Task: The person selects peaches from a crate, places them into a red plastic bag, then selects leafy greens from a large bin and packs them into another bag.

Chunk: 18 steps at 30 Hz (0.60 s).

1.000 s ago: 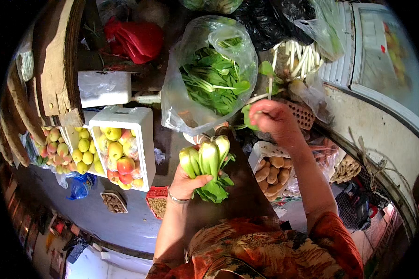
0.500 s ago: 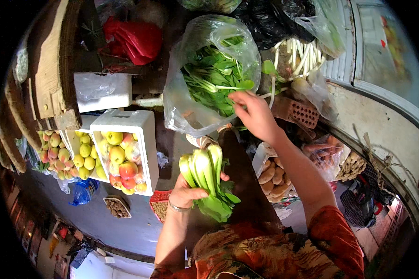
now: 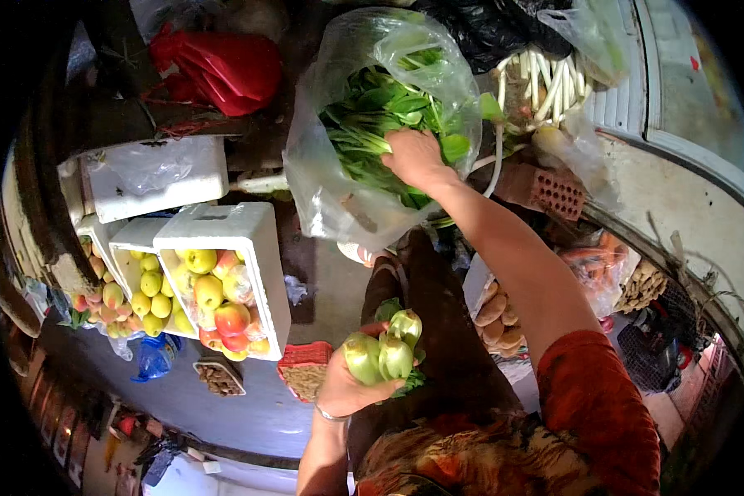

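Observation:
Low in the middle, my left hand point(image 3: 357, 382) is closed around a small bunch of bok choy point(image 3: 391, 355), held over my lap. Its pale, thick stem ends point up toward me, and the leaves are mostly hidden beneath. Farther away stands a clear plastic bag point(image 3: 318, 194), wide at the mouth and full of loose leafy greens point(image 3: 360, 107). My right hand point(image 3: 417, 157) reaches inside it with the fingers curled onto the greens' stems; the fingertips are partly covered by leaves.
White foam boxes point(image 3: 266, 248) of apples point(image 3: 233, 318) and other fruit stand at left. A red basket point(image 3: 306, 357) sits near my left hand. On the right are a perforated brick point(image 3: 546, 190), potatoes point(image 3: 492, 310) and white-stemmed vegetables point(image 3: 558, 87). A red bag point(image 3: 223, 74) lies far left.
My right hand has moved from the bag's near right side farther in, up and left onto the greens. The bok choy in my left hand has tipped, its stem ends now facing me.

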### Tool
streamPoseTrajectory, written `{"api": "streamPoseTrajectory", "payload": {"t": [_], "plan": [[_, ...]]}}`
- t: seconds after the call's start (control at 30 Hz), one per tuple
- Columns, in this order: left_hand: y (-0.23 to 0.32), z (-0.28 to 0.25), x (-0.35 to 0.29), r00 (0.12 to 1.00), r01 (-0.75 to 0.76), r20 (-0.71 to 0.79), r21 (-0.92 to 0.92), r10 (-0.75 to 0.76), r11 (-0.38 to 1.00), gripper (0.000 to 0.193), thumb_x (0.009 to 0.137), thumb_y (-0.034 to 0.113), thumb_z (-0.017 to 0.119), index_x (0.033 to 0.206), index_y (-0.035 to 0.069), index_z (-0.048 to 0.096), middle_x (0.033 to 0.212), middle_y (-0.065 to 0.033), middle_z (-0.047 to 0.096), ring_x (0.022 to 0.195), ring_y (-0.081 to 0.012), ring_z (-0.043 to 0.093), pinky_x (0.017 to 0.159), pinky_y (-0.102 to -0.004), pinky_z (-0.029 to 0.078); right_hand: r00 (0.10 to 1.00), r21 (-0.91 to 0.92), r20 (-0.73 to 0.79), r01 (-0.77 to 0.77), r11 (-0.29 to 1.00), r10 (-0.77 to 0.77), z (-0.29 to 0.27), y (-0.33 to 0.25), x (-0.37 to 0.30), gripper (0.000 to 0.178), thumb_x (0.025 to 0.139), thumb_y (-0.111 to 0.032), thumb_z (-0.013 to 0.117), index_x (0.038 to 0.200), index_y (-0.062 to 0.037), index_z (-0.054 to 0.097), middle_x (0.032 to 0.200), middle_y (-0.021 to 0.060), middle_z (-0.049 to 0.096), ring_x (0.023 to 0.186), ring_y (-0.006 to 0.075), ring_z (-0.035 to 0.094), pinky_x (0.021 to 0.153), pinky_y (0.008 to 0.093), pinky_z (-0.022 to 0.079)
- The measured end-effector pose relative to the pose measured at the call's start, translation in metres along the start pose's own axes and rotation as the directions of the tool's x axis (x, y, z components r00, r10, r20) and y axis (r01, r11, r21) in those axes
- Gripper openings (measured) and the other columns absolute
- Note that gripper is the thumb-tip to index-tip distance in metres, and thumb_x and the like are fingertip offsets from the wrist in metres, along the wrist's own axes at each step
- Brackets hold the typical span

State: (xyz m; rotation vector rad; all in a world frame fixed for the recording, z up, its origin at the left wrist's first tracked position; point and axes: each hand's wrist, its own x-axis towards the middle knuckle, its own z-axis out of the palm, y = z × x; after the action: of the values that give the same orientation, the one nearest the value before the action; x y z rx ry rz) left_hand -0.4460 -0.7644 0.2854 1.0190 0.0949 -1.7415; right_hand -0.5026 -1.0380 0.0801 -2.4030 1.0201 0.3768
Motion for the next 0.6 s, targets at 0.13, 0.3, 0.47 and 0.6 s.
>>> {"api": "streamPoseTrajectory", "payload": {"t": [0.13,0.3,0.47,0.6], "plan": [[0.026,0.015,0.001,0.996,-0.084,-0.001,0.186,0.086,0.979,0.071,0.066,-0.011,0.073,0.13,0.0,0.042,0.113,-0.0083,0.058,0.101,-0.014,0.058,0.087,-0.0294,0.047,0.988,0.473,-0.157,0.065,0.878,0.011,-0.088,0.0,-0.049,0.03,0.086,-0.023,0.059,0.103,0.0008,0.061,0.091,0.0205,0.063,0.084,0.0364,0.061,0.073,0.0429,0.047],[0.055,0.036,0.011,0.971,-0.235,0.115,0.337,0.208,0.912,0.072,0.063,0.0,0.078,0.127,0.001,0.045,0.126,-0.015,0.052,0.119,-0.0232,0.049,0.1,-0.0382,0.039,1.0,0.463,0.028,-0.024,0.886,0.012,-0.194,-0.015,-0.138,0.026,0.09,-0.024,0.055,0.101,-0.0003,0.059,0.086,0.0207,0.061,0.083,0.0388,0.059,0.072,0.0446,0.046],[0.083,0.064,0.04,0.84,-0.502,0.448,0.426,0.306,0.753,0.063,0.065,0.006,0.073,0.124,0.004,0.051,0.143,-0.0189,0.039,0.137,-0.0316,0.03,0.11,-0.0442,0.025,0.899,0.407,0.394,0.015,0.913,-0.19,-0.268,-0.018,-0.194,0.026,0.091,-0.027,0.053,0.098,-0.0037,0.06,0.084,0.018,0.06,0.081,0.0382,0.059,0.07,0.0455,0.045],[0.061,0.073,0.048,0.852,-0.394,0.487,0.361,0.19,0.845,0.075,0.067,0.002,0.072,0.135,0.005,0.039,0.146,-0.0143,0.033,0.137,-0.0254,0.03,0.11,-0.0374,0.024,0.795,0.555,0.48,0.051,0.83,-0.37,-0.266,-0.013,-0.194,0.026,0.091,-0.031,0.054,0.094,-0.006,0.06,0.082,0.0155,0.06,0.079,0.0365,0.059,0.066,0.0446,0.044]]}}
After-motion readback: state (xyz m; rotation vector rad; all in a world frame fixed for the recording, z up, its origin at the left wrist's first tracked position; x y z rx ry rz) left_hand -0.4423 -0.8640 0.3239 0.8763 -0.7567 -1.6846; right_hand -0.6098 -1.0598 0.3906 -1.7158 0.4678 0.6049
